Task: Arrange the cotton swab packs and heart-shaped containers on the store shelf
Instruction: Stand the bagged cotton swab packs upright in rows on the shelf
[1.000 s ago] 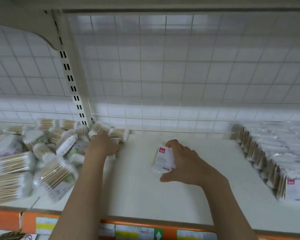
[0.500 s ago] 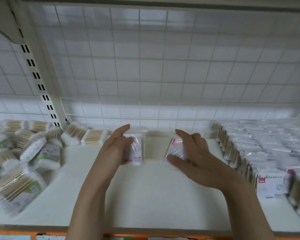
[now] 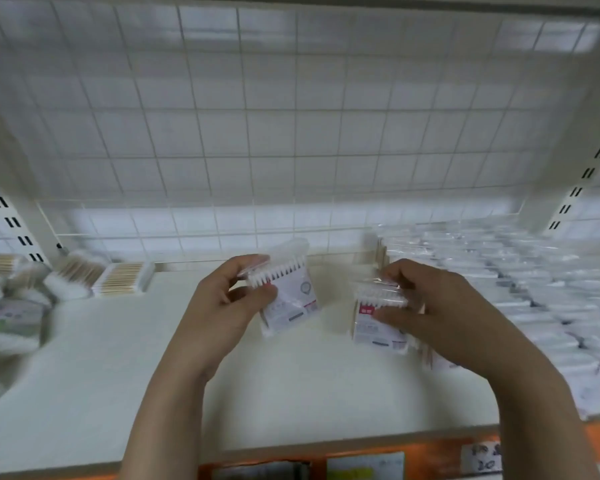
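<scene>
Both hands are up over the shelf (image 3: 291, 393) now, each with a pack! The left hand (image 3: 219, 306) has fingers and thumb curled round a cotton swab pack (image 3: 288, 299), pinching its upper left corner, white tips showing along the top. At three o'clock from it, just apart, the right hand (image 3: 440, 306) grips a second pack (image 3: 378, 317) the same way, thumb across its face, fingers over the top edge.

This looks like the carrying step: two packs lifted mid-shelf, bound, I'd say, for the tidy rows of packs (image 3: 516, 282) filling the three o'clock side. The next move calls for standing each pack upright against the end of those rows without knocking the front ones over.

Over at nine o'clock a loose heap of swab packs (image 3: 18, 306) waits, with two more packs (image 3: 97, 278) lying by the upright. I can't make out any heart-shaped containers here.

Writing? The right-hand pack carries a small red label, its characters too blurred to read. The orange shelf edge (image 3: 551, 441) has a handwritten tag (image 3: 482, 459) at five o'clock; it may say "20", but I can't be sure.
</scene>
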Tool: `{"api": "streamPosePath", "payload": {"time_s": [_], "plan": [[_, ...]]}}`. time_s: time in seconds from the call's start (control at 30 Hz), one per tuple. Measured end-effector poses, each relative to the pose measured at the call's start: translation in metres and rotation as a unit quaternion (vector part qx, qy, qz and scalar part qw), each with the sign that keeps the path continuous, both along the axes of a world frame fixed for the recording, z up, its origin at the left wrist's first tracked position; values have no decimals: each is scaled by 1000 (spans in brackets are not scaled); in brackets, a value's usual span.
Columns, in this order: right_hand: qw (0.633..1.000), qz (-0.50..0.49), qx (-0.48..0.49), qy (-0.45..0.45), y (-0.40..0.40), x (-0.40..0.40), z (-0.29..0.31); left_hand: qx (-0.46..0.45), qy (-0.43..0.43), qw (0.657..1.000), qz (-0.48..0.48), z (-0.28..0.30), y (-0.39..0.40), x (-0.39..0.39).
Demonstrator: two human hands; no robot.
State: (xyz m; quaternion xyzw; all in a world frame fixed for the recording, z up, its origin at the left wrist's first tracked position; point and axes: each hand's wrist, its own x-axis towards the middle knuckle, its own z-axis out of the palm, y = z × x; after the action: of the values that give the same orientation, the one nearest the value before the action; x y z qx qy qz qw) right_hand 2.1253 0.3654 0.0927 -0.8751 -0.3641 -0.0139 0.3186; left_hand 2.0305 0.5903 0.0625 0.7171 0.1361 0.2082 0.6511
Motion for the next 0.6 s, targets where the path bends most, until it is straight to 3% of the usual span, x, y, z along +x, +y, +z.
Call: {"api": "streamPosePath", "payload": {"time_s": [0.6], "plan": [[993, -14, -116, 4, -92, 20, -25, 64, 12, 998, -14, -12, -82, 22]]}}
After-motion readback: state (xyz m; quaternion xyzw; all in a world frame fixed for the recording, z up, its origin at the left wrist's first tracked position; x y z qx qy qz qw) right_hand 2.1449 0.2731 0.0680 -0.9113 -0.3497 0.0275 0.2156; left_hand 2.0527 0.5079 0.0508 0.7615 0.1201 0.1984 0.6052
